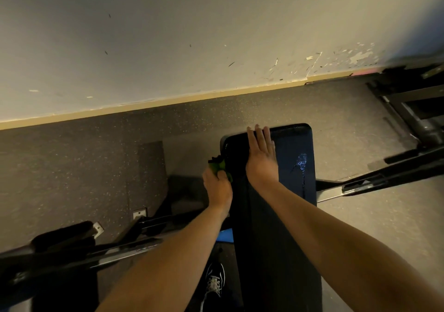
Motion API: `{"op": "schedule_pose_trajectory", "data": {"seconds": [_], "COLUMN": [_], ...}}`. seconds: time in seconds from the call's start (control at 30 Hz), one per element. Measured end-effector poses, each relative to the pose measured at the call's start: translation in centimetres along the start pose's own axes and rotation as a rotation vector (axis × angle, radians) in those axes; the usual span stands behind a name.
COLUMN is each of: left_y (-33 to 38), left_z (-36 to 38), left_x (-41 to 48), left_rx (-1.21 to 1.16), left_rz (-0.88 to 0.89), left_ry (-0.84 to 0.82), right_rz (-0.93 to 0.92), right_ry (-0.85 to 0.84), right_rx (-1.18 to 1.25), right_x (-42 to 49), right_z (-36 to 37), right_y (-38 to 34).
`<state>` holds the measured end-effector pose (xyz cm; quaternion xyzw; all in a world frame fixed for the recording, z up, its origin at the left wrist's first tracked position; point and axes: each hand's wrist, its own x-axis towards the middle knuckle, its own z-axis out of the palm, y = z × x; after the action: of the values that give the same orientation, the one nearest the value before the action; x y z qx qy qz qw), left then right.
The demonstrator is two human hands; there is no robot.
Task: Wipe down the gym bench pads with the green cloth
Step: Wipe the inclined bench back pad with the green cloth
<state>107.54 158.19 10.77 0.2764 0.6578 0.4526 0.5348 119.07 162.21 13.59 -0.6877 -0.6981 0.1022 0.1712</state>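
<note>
One crumpled green cloth [219, 166] sits bunched in the left hand [218, 187], sticking out just beyond its curled fingers and pressed against the left side edge of the long black padded gym bench pad [292, 167]. That hand grips the cloth tightly, knuckles up, touching the pad's side wall rather than its top. Just to the right of it, close but apart, the right hand [262, 158] lies flat on the pad's top surface with its fingers straight and together, their tips reaching the far rounded end of the pad; it holds nothing. Further right of that hand, a wet shiny streak [301, 165] glistens on the dark vinyl near the pad's right edge. Both bare forearms stretch from the near edge of the view toward the hands, the right one crossing above the pad. Below the left forearm, a black laced sneaker [215, 281] stands on the dark speckled rubber floor [84, 167] beside the bench. Black metal frame bars [384, 179] run out to the right of the pad, and more dark equipment lies left of the left arm. Beyond the fingertips, a scuffed pale wall [192, 35] meets the floor along a yellowish baseboard [168, 101].
</note>
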Motion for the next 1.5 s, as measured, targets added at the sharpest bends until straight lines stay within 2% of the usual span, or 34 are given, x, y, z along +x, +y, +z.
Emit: {"op": "schedule_pose_trajectory", "data": {"seconds": [0.23, 0.43, 0.63, 0.77, 1.03, 1.13, 1.23, 1.5], "left_y": [3.9, 5.8, 3.3, 2.1, 2.4, 5.1, 6.9, 1.6], "left_z": [-0.6, 1.5, 1.4, 0.3, -1.4, -0.5, 1.2, 0.4], "left_x": [0.9, 2.5, 0.3, -1.4, -1.4, 0.1, 1.9, 0.0], "left_rx": [-0.030, 0.173, 0.067, 0.161, 0.254, 0.195, 0.233, 0.349], "left_rz": [0.205, 0.172, 0.113, 0.168, 0.124, 0.191, 0.218, 0.312], "left_ry": [-0.095, -0.054, -0.058, -0.088, -0.096, -0.038, -0.056, -0.063], "right_rz": [-0.008, 0.038, 0.011, 0.018, 0.062, 0.059, 0.046, 0.054], "right_ry": [-0.002, -0.017, 0.013, 0.026, -0.002, -0.003, -0.001, 0.041], "right_rx": [-0.022, -0.001, 0.048, 0.086, 0.120, 0.114, 0.145, 0.190], "right_x": [-0.7, -3.1, -2.8, -3.0, -4.0, -4.2, -4.2, -4.4], "right_z": [-0.3, 0.5, 1.3, 1.4, 1.3, 1.4, 1.4, 1.4], "right_y": [0.1, 0.1, 1.0, 1.1, 0.7, 0.7, 1.0, 0.9]}}
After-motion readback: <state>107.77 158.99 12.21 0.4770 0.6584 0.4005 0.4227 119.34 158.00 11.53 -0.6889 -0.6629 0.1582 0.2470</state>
